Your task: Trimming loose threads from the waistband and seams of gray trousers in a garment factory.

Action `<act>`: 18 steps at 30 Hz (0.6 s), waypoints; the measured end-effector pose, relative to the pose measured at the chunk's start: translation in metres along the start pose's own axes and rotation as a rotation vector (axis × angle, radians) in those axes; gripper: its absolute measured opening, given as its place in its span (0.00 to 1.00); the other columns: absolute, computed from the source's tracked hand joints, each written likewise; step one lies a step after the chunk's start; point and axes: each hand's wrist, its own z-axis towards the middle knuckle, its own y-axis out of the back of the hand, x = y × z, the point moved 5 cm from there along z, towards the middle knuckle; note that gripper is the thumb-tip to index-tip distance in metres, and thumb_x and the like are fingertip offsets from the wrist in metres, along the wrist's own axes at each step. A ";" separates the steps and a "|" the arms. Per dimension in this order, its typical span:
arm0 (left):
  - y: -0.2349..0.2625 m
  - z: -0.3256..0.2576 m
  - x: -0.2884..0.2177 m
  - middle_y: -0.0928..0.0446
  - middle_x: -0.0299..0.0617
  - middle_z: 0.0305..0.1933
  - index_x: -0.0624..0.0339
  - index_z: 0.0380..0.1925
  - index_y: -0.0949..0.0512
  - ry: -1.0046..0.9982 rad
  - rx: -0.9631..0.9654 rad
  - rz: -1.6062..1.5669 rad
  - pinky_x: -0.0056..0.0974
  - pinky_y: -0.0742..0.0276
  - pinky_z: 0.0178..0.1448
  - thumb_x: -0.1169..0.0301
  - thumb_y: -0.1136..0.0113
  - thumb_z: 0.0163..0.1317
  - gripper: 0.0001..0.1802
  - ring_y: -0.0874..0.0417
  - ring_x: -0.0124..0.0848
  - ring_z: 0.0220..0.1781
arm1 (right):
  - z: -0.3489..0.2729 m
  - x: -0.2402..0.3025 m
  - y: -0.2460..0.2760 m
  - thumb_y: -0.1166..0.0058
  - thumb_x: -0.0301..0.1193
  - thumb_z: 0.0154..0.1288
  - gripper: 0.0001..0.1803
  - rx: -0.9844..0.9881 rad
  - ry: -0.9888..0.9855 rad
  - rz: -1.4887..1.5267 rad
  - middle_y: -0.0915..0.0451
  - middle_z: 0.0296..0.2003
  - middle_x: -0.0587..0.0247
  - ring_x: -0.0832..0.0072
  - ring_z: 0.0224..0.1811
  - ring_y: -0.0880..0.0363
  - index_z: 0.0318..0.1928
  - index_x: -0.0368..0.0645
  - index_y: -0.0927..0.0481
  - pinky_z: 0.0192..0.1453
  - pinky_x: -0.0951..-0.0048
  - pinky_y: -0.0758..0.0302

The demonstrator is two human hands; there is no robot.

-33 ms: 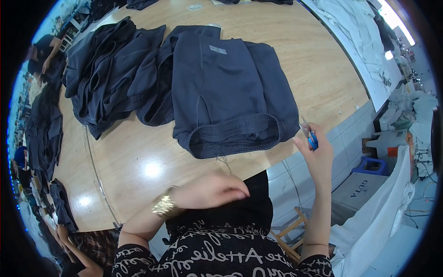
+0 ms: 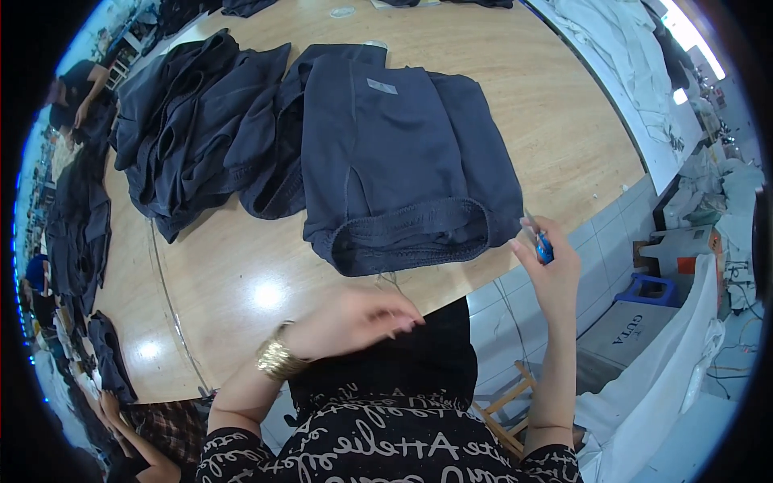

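Gripping small blue-handled metal snips [image 2: 545,249] at three o'clock, right hand [image 2: 557,267] could nick the flat-lying dark-navy fabric garment [image 2: 403,149] at twelve if it drifts; left hand [image 2: 362,324], six o'clock, loosely curled, pinch indeterminable.

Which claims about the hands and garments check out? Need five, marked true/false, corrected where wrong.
1. A shiny gold metal bracelet circles the left wrist. True.
2. The right hand is empty. False: it holds small metal snips with blue handles.
3. The smooth dark navy fabric garment lies on the pale wood-grain table. True.
4. The left hand grips that garment. False: it is apart from it, by the table's near edge.
5. The heap of crumpled dark navy fabric garments lies left of the smooth one. True.
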 end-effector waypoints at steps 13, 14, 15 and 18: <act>0.080 -0.018 0.015 0.23 0.43 0.49 0.59 0.44 0.23 -0.062 -0.781 0.563 0.38 0.28 0.49 0.73 0.35 0.56 0.15 0.23 0.39 0.49 | 0.004 0.031 -0.057 0.42 0.19 0.60 0.07 0.164 0.145 0.320 0.18 0.38 0.64 0.83 0.32 0.24 0.40 0.35 0.19 0.37 0.80 0.28; 0.082 -0.019 0.016 0.23 0.43 0.49 0.59 0.44 0.23 -0.059 -0.780 0.562 0.38 0.28 0.49 0.73 0.35 0.56 0.15 0.23 0.39 0.49 | -0.003 0.032 -0.065 0.42 0.19 0.60 0.07 0.167 0.142 0.319 0.18 0.38 0.64 0.83 0.32 0.24 0.40 0.35 0.19 0.37 0.80 0.28; 0.087 -0.024 0.016 0.22 0.41 0.46 0.58 0.41 0.23 -0.062 -0.847 0.539 0.37 0.29 0.47 0.74 0.36 0.56 0.12 0.23 0.37 0.47 | -0.011 0.034 -0.078 0.41 0.19 0.59 0.07 0.226 0.103 0.292 0.18 0.37 0.63 0.82 0.32 0.23 0.40 0.35 0.19 0.37 0.80 0.27; 0.092 -0.034 0.013 0.19 0.36 0.40 0.57 0.35 0.22 -0.086 -0.962 0.464 0.32 0.31 0.41 0.78 0.39 0.57 0.06 0.21 0.30 0.43 | -0.023 0.049 -0.108 0.39 0.21 0.58 0.08 0.303 0.104 0.235 0.19 0.34 0.62 0.78 0.32 0.21 0.39 0.36 0.19 0.38 0.78 0.27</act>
